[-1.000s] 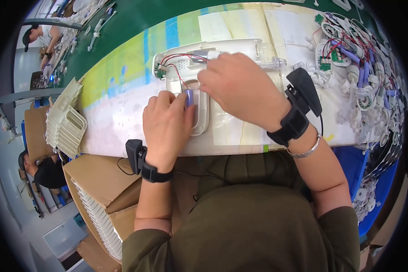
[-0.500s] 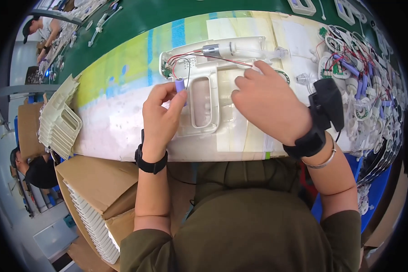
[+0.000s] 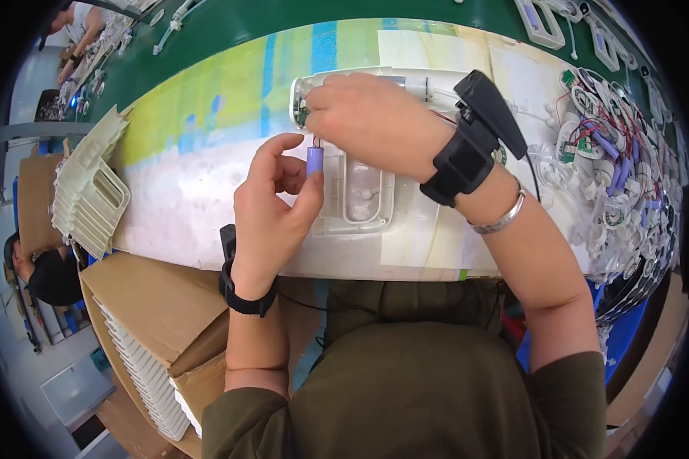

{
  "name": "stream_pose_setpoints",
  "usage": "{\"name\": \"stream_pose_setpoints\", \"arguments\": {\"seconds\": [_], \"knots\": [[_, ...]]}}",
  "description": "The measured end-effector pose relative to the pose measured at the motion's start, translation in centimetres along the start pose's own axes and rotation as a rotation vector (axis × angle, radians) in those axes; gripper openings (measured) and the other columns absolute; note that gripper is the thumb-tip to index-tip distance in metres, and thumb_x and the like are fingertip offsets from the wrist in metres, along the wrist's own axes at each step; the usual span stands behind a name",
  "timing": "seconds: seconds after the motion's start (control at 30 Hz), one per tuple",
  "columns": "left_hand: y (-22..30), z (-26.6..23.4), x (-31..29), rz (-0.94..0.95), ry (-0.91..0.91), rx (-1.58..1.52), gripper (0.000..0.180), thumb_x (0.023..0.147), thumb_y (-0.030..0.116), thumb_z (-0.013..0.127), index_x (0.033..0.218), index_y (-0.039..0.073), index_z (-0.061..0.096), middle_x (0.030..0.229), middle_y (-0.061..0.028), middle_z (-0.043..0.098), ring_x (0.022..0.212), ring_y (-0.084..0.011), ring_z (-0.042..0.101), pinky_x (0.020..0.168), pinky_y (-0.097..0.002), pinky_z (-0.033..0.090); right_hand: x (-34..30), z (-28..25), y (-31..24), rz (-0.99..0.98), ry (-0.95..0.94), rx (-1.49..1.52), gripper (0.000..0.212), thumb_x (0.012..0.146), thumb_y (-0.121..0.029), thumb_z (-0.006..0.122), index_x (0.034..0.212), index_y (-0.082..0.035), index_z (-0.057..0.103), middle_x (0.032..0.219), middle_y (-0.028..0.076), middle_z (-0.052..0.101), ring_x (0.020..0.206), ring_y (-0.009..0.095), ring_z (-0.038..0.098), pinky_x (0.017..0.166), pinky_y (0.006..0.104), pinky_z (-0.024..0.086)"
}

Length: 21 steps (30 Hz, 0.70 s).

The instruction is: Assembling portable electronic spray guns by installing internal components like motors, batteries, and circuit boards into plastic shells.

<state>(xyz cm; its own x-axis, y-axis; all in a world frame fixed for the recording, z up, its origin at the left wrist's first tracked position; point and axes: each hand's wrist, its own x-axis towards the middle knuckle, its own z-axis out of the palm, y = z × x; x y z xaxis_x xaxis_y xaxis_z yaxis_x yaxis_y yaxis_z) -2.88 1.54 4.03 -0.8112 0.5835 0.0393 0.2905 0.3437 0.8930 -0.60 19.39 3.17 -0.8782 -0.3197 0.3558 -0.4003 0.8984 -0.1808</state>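
Left hand [image 3: 272, 210] pinches a purple cylinder [image 3: 315, 159] midway between the bench's [image 3: 184, 214] near and far edges. Right hand [image 3: 379, 118] partly blocks the white housing [image 3: 386, 200]; I cannot tell its grip. Wired parts [image 3: 606, 149] crowd the right edge, cream shells [image 3: 84, 191] the left.

left hand [image 3: 274, 205] kinda pinched, thumb and middle finger close together, index arched above, forearm [image 3: 258, 344] pretty much straight, right hand [image 3: 379, 122] reaching across to the left, back facing up, fingers curled, tips hidden
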Motion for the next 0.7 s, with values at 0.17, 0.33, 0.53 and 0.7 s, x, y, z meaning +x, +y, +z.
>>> {"name": "stream_pose_setpoints", "arguments": {"seconds": [0.17, 0.33, 0.53, 0.7], "knots": [[0.0, 0.3, -0.3, 0.131, -0.039, 0.429, 0.029, 0.075, 0.009, 0.064, 0.103, 0.004, 0.060, 0.075, -0.0085, 0.061, 0.061, -0.0177, 0.061, 0.057, -0.0280, 0.049, 0.5, 0.7, 0.9, -0.011, -0.027, -0.116, 0.006, 0.069, -0.007, 0.060, 0.072, -0.006, 0.065, 0.088, 0.004, 0.061, 0.089, 0.020, 0.057, 0.077, 0.0303, 0.047], [-0.3, 1.5, -0.4, 0.165, -0.039, 0.647, 0.020, 0.076, 0.012, 0.061, 0.095, 0.005, 0.061, 0.076, -0.0092, 0.057, 0.059, -0.0268, 0.058, 0.052, -0.0350, 0.047, 0.6, 1.2, 1.0, -0.003, -0.152, -0.159, 0.005, 0.068, -0.007, 0.060, 0.068, -0.006, 0.066, 0.085, 0.003, 0.062, 0.090, 0.020, 0.057, 0.077, 0.0293, 0.047], [-1.9, 1.6, -0.1, 0.309, -0.064, 0.662, 0.021, 0.075, 0.008, 0.061, 0.095, 0.003, 0.061, 0.082, -0.0108, 0.056, 0.075, -0.0281, 0.057, 0.065, -0.0367, 0.048, -0.1, 1.2, 1.3, -0.031, -0.124, -0.192, 0.007, 0.069, -0.007, 0.060, 0.070, -0.006, 0.066, 0.085, 0.004, 0.062, 0.088, 0.020, 0.058, 0.078, 0.0294, 0.047], [-3.1, 2.2, 0.7, 0.408, 0.004, 0.510, 0.035, 0.073, 0.004, 0.057, 0.108, 0.001, 0.060, 0.113, -0.0199, 0.051, 0.088, -0.0338, 0.055, 0.075, -0.0395, 0.047, -0.4, 0.6, 2.0, 0.027, -0.102, -0.032, 0.009, 0.073, -0.007, 0.059, 0.075, -0.002, 0.066, 0.078, 0.013, 0.064, 0.077, 0.027, 0.064, 0.068, 0.0337, 0.053]]}}
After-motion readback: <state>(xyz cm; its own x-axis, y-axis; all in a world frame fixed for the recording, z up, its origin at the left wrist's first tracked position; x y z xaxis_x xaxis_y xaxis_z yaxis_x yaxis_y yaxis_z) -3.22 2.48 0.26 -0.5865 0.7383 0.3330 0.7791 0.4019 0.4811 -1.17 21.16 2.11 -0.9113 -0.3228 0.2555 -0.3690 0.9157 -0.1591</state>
